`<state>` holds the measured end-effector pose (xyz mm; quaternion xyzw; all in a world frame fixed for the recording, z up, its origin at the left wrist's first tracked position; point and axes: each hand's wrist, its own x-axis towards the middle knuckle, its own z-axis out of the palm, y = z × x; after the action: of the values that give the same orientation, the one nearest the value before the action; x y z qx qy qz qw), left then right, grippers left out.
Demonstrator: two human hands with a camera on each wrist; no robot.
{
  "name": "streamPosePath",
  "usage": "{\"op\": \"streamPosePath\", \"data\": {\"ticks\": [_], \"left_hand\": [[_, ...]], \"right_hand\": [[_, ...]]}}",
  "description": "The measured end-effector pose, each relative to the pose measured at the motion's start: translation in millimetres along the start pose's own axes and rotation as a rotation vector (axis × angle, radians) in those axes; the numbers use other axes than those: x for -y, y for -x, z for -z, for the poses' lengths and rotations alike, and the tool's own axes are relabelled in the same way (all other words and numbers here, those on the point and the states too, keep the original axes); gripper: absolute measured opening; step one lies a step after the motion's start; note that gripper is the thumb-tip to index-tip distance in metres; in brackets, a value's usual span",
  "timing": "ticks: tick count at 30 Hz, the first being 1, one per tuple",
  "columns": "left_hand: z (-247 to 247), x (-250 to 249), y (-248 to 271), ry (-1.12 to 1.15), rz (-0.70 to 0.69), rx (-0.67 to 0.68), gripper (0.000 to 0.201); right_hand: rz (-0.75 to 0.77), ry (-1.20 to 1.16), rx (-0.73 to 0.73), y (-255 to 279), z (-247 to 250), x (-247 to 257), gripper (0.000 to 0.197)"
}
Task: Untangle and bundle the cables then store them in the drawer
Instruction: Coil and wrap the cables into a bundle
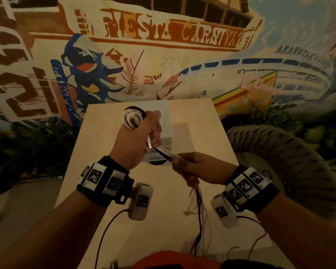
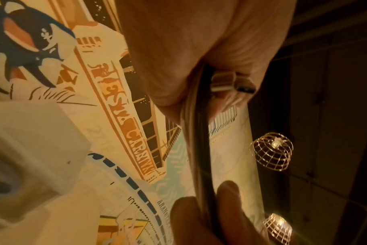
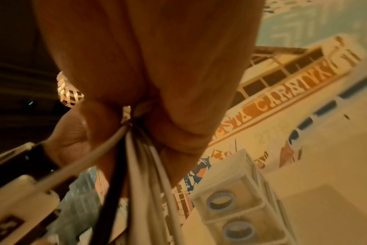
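My left hand (image 1: 142,133) is raised over the table and grips a coil of white and black cables (image 1: 133,118) that loops out above its knuckles. From its fist a taut run of cable strands (image 1: 164,152) goes down right to my right hand (image 1: 188,167), which grips them in its curled fingers. Below the right hand loose cable ends (image 1: 199,208) hang to the table edge. In the left wrist view the dark and pale strands (image 2: 201,149) leave my palm beside a plug (image 2: 224,81). In the right wrist view the cables (image 3: 136,157) fan out under my fist.
A small white drawer unit (image 1: 166,131) with blue ring handles (image 3: 220,200) stands at the back of the pale table (image 1: 109,191), behind my hands. A woven round seat (image 1: 291,156) sits to the right. A painted mural wall (image 1: 163,45) rises behind the table.
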<state>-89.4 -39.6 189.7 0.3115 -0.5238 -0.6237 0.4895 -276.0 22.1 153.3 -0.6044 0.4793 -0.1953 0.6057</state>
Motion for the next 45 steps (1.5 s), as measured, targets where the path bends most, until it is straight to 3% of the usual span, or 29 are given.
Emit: {"op": "streamPosePath", "data": {"ticks": [4, 6, 12, 15, 19, 21, 24, 28, 32, 36, 45], "left_hand": [[4.6, 10.5, 7.8, -0.391, -0.069, 0.076, 0.049], [7.8, 9.7, 7.7, -0.518, -0.079, 0.111, 0.045], [5.5, -18.0, 6.1, -0.731, -0.128, 0.227, 0.012], [5.8, -28.4, 0.0, -0.982, -0.204, 0.315, 0.025], [14.2, -24.8, -4.3, -1.249, -0.308, 0.426, 0.017], [16.6, -23.0, -3.0, -1.336, -0.317, 0.417, 0.037], [15.2, -22.5, -1.9, -1.509, -0.279, 0.483, 0.046], [11.4, -16.7, -2.5, -1.626, -0.189, 0.592, 0.036], [11.5, -10.7, -3.2, -1.721, -0.234, 0.533, 0.028], [0.1, -9.5, -4.3, -1.856, -0.15, 0.613, 0.029], [-16.1, -6.7, -6.3, -2.094, -0.195, 0.715, 0.031]], "right_hand": [[-0.073, 0.136, -0.041, 13.0, 6.7, 1.1, 0.039], [-0.081, 0.08, -0.053, 17.9, 13.0, 8.8, 0.037], [-0.202, -0.095, -0.068, 17.2, 38.4, 49.5, 0.031], [-0.291, -0.08, -0.079, 13.3, 45.1, 62.1, 0.031], [-0.342, -0.071, -0.091, 9.0, 43.2, 68.2, 0.03], [-0.349, -0.094, -0.086, 5.5, 40.3, 67.3, 0.032], [-0.362, -0.13, -0.049, 0.3, 37.1, 69.3, 0.031], [-0.386, -0.063, -0.022, -5.0, 33.3, 73.9, 0.057], [-0.311, 0.171, -0.035, -6.2, 26.7, 78.6, 0.078], [-0.261, 0.616, 0.066, -6.1, 21.9, 87.9, 0.048], [-0.383, 0.806, -0.016, -33.3, -0.2, 79.3, 0.014]]}}
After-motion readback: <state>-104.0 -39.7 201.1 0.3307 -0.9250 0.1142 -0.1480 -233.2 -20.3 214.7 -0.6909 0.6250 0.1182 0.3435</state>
